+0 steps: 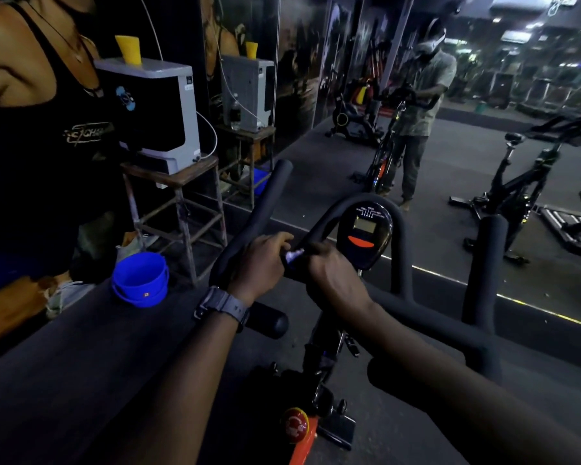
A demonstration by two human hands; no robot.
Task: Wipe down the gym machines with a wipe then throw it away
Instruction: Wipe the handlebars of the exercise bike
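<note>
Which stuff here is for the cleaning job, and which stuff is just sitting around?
For the job:
wipe, small and white, between both hands
left hand
right hand
bike handlebar

Just sitting around:
blue bucket on the floor
grey machine on a stool
yellow cup on top of it

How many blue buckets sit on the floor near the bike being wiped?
1. The blue bucket stands on the dark floor left of the bike's handlebar, beside the metal stand. Another blue shape shows under the mirrored stand, too dim to identify.
</note>
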